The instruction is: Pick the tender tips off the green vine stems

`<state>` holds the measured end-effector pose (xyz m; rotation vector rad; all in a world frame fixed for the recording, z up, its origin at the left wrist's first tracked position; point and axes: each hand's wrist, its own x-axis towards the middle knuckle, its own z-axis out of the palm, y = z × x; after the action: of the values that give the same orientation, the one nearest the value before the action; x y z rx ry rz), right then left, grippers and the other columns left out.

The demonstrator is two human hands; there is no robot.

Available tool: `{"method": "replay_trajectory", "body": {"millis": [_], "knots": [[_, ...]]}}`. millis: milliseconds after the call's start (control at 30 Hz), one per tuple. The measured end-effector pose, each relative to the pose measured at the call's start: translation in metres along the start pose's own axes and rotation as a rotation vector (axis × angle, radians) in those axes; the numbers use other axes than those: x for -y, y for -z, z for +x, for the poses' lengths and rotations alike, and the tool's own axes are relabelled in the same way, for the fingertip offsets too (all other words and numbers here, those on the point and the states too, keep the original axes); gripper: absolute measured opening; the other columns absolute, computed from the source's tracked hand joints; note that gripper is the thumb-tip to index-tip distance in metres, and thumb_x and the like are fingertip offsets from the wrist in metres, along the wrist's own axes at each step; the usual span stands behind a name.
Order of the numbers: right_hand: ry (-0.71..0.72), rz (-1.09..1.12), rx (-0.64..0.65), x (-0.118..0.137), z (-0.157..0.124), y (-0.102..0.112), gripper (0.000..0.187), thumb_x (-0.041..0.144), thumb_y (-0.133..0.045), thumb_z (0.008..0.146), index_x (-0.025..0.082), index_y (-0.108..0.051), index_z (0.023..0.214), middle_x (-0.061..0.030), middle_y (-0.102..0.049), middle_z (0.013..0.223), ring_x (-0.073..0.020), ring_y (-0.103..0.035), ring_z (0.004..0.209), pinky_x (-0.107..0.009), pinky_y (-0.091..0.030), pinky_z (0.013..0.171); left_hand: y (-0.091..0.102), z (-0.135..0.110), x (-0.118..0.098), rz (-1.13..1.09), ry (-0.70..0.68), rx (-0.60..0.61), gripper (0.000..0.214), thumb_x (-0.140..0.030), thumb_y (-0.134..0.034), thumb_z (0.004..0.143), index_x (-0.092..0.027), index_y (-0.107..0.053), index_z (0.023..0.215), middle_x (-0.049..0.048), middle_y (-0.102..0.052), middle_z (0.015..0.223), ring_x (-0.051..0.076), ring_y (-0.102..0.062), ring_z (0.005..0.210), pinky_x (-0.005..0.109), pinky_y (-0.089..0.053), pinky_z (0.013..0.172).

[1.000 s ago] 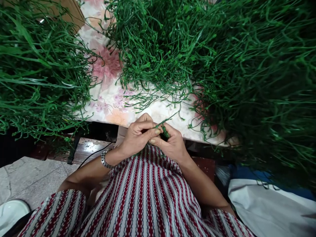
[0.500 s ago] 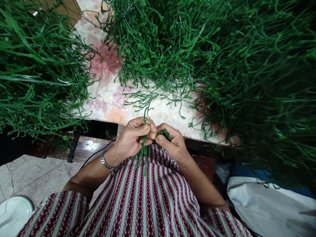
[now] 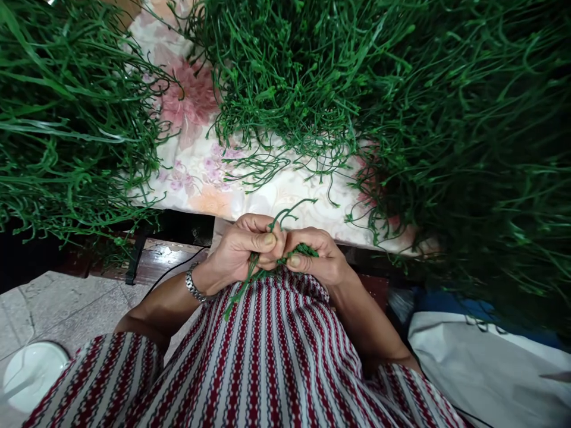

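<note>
My left hand [image 3: 252, 244], with a metal watch at the wrist, pinches a thin green plastic-looking plant stem [image 3: 285, 213] between thumb and fingers. Its forked tip sticks out above the fingers, and its lower strands [image 3: 238, 297] hang below the palm over the striped garment. Close against it, my right hand [image 3: 316, 255] is closed on a small bunch of green pieces [image 3: 307, 249], mostly hidden in the palm. The fingertips of both hands meet just in front of the table edge. A few loose stems [image 3: 261, 166] lie on the cloth beyond.
Large heaps of green stems stand at the left [image 3: 66, 131], the back [image 3: 285, 71] and the right [image 3: 482, 148] of the floral-covered table [image 3: 209, 202]. A white round object [image 3: 35, 374] is on the floor at lower left. A pale bag [image 3: 482, 356] lies at lower right.
The stem in my left hand has tilted, its tip now leaning right and its lower strands swinging left. More green shows in my right hand, which has shifted slightly right.
</note>
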<state>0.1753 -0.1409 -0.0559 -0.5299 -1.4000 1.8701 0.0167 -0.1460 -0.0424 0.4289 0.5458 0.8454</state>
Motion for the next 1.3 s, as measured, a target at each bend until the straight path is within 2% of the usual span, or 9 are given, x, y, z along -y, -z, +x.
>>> {"method": "replay_trajectory", "body": {"millis": [133,333,500,600,700,833,900,1000,1300], "knots": [[0.008,-0.058,-0.063,-0.001,-0.002,-0.001,0.022,0.032,-0.058,0.082,0.014,-0.054,0.070,0.0035,-0.048,0.059,-0.0067,-0.041,0.052,-0.020,-0.032,0.051,0.000,0.000,0.001,0.012,-0.090,0.012,0.022,-0.029,-0.069,0.069,-0.013,-0.061,0.057,-0.0034,-0.039,0.044,0.004,-0.031,0.037,0.015,-0.025,0.034],[0.163,-0.570,-0.148,0.005,-0.001,0.001,0.012,0.028,-0.053,0.086,0.017,-0.053,0.081,0.0026,-0.050,0.066,-0.0076,-0.044,0.057,-0.020,-0.035,0.055,0.004,-0.001,-0.007,0.410,-0.302,-0.051,0.015,-0.028,-0.067,0.073,-0.014,-0.066,0.080,0.0022,-0.053,0.081,0.004,-0.044,0.055,0.016,-0.034,0.044],[0.258,-0.863,-0.145,0.010,0.000,0.004,0.010,0.024,-0.050,0.088,0.017,-0.052,0.082,-0.0002,-0.052,0.070,-0.0094,-0.046,0.060,-0.022,-0.036,0.057,0.011,-0.004,-0.018,0.804,-0.143,-0.031,0.021,-0.032,-0.066,0.074,-0.013,-0.057,0.076,-0.0021,-0.045,0.066,0.007,-0.036,0.058,0.017,-0.030,0.050],[0.313,-0.970,-0.027,0.013,-0.002,0.007,0.009,0.024,-0.047,0.088,0.016,-0.051,0.085,-0.0017,-0.053,0.071,-0.0109,-0.047,0.063,-0.023,-0.038,0.058,0.013,-0.004,-0.026,0.935,-0.020,0.125,0.023,-0.033,-0.060,0.078,-0.012,-0.057,0.070,-0.0032,-0.040,0.060,0.007,-0.033,0.056,0.018,-0.027,0.049],[0.257,-1.087,0.133,0.019,-0.004,0.009,0.010,0.024,-0.044,0.089,0.016,-0.050,0.087,-0.0026,-0.055,0.073,-0.0118,-0.047,0.063,-0.024,-0.038,0.059,0.013,-0.002,-0.030,0.945,0.066,0.243,0.025,-0.033,-0.058,0.079,-0.012,-0.055,0.064,-0.0032,-0.040,0.058,0.008,-0.034,0.055,0.020,-0.028,0.050],[0.133,-1.229,0.247,0.026,-0.005,0.008,0.015,0.025,-0.044,0.088,0.016,-0.049,0.078,-0.0016,-0.052,0.068,-0.0117,-0.044,0.059,-0.024,-0.034,0.055,0.011,-0.001,-0.028,1.063,0.075,0.236,0.035,-0.026,-0.059,0.076,-0.014,-0.041,0.048,-0.0051,-0.026,0.051,0.006,-0.023,0.048,0.021,-0.017,0.044],[0.124,-1.103,0.310,0.025,-0.004,0.009,0.019,0.024,-0.045,0.088,0.017,-0.048,0.071,0.0004,-0.049,0.064,-0.0104,-0.042,0.058,-0.024,-0.033,0.054,0.012,-0.003,-0.026,1.064,0.052,0.301,0.039,-0.024,-0.058,0.076,-0.015,-0.035,0.046,-0.0055,-0.021,0.050,0.005,-0.019,0.047,0.022,-0.014,0.043],[0.128,-0.693,0.374,0.016,-0.002,0.011,0.024,0.027,-0.048,0.088,0.017,-0.048,0.066,0.0034,-0.043,0.058,-0.0077,-0.039,0.053,-0.021,-0.032,0.052,0.013,-0.005,-0.020,0.929,0.042,0.382,0.041,-0.027,-0.058,0.077,-0.015,-0.034,0.046,-0.0056,-0.022,0.048,0.005,-0.019,0.046,0.023,-0.014,0.044],[0.083,0.073,0.066,-0.013,-0.010,-0.004,0.033,0.042,-0.058,0.081,0.015,-0.052,0.064,-0.0013,-0.052,0.063,-0.0105,-0.049,0.058,-0.024,-0.040,0.056,0.002,-0.014,0.002,0.363,0.078,0.171,0.031,-0.031,-0.067,0.069,-0.012,-0.051,0.051,-0.0043,-0.038,0.043,0.004,-0.028,0.038,0.020,-0.019,0.038]]}}
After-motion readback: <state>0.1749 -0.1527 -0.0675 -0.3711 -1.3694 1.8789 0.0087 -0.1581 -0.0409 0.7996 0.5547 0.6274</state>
